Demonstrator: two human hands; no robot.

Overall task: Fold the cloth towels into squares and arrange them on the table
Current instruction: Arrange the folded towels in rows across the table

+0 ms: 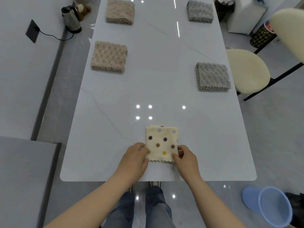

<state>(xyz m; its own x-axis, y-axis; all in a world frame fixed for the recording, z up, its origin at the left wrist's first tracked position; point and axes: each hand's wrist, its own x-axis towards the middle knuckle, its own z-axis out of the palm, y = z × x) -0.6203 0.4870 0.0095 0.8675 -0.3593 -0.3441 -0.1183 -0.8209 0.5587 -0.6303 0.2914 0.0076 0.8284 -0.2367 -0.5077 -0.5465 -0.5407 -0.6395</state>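
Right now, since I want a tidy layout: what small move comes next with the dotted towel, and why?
Probably slide the dotted towel toward one row. It lies folded square, the left hand and right hand pinch its near corners, and the beige towels and grey towels line the table's sides.

A long, glossy white table [164, 71] with faint grey veins ran down the room, and ceiling lights showed as bright dots on it and on the pale grey tiled floor [271, 129]. On the left a plain pale wall [19, 71] carried a dark socket [32, 30], its cord running to a steel kettle [71, 18] beside a plush toy [83, 9]. On the right stood two cream chairs [247, 70] on black legs, a dark patterned bin [262, 36] and a tipped blue basket [269, 206].
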